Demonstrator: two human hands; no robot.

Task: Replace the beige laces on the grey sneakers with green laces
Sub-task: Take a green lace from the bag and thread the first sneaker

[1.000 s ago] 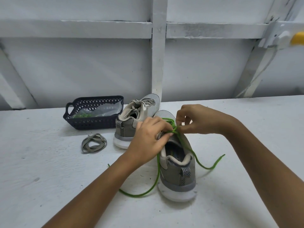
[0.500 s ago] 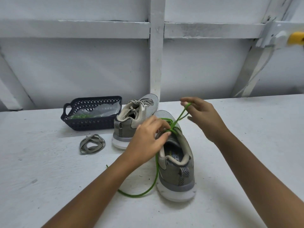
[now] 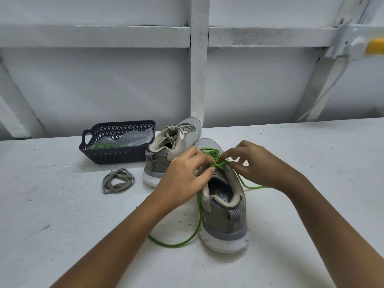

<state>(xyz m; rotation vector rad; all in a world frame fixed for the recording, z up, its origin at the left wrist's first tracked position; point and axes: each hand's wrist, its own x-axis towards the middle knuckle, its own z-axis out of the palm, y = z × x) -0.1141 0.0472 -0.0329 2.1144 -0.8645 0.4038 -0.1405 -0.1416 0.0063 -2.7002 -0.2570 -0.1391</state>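
So the green lace (image 3: pixel 200 215) sits threaded in the near sneaker (image 3: pixel 225 217), and we pinch it up top with left hand (image 3: pixel 187 175) and right hand (image 3: pixel 259 166), fingers curled. It's light, floppy cord, so we'd grip close to where it threads.

I log the near grey sneaker (image 3: pixel 223 208) upright at the middle of the desk (image 3: pixel 62 225), heel toward the near edge. A green lace (image 3: pixel 200 213) is threaded through its upper eyelets; one free end loops down its left side onto the desk, the other trails right. The far grey sneaker (image 3: pixel 176 146) stands toward the far edge, beige-laced. A loose beige lace (image 3: pixel 118 180) lies coiled left of both.
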